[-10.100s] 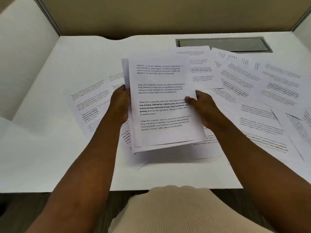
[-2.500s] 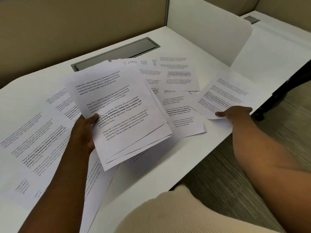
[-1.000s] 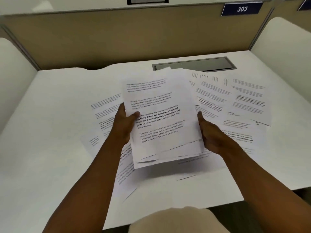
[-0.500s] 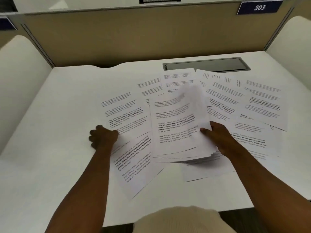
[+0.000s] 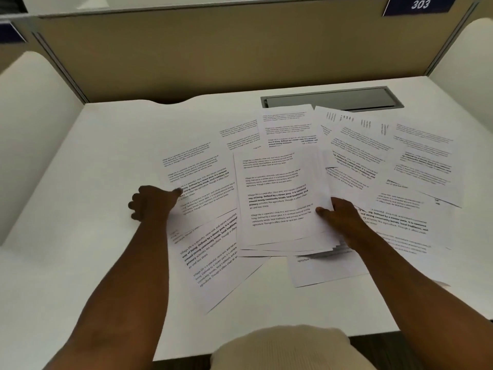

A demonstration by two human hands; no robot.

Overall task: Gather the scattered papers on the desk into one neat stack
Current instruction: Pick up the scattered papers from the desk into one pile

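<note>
A loose stack of printed sheets (image 5: 277, 198) lies low over the middle of the white desk (image 5: 80, 236), its lower edges fanned out. My right hand (image 5: 338, 217) grips the stack's right edge, thumb on top. My left hand (image 5: 152, 202) pinches the left edge of a single sheet (image 5: 200, 182) lying left of the stack. A tilted sheet (image 5: 213, 260) lies below it near the front. Several more sheets (image 5: 386, 161) are spread to the right and behind.
A grey cable tray (image 5: 333, 98) is set into the desk at the back. A tan partition (image 5: 213, 54) closes the rear, white side panels (image 5: 32, 124) stand at left and right. The desk's front edge runs just before my body.
My left hand let go of the stack and moved left onto a single sheet. My right hand lowered the stack toward the desk and keeps hold of it.
</note>
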